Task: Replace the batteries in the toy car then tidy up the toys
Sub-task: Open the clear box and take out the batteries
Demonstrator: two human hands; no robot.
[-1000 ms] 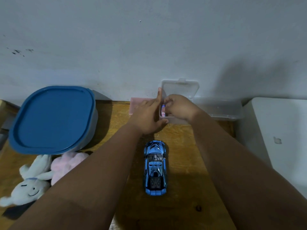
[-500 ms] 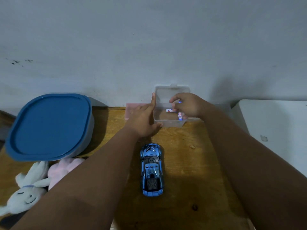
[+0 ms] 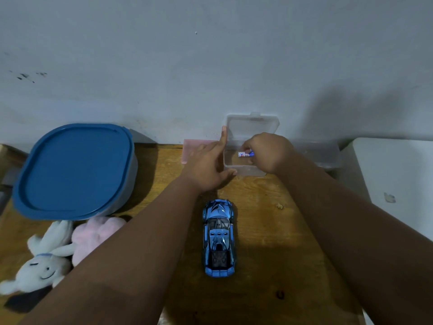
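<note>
A battery (image 3: 245, 154) is being pinched by the right hand (image 3: 269, 152) inside the clear box (image 3: 243, 171), steadied by the spread left hand (image 3: 208, 167). Fetching step; next, lifting toward the toy car (image 3: 219, 238) is probably being called for.

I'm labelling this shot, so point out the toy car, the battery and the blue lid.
toy car (image 3: 219, 238): head view, on its roof.
battery (image 3: 243, 154): head view, on its white label.
blue lid (image 3: 75, 170): head view, on its flat centre.

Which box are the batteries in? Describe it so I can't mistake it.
Start at the wooden table and follow the blue toy car toward the wall: the small clear box sits just beyond its nose, steadied by the left hand. Unlike the pink box and the other clear box flanking it, its lid stands open.
</note>
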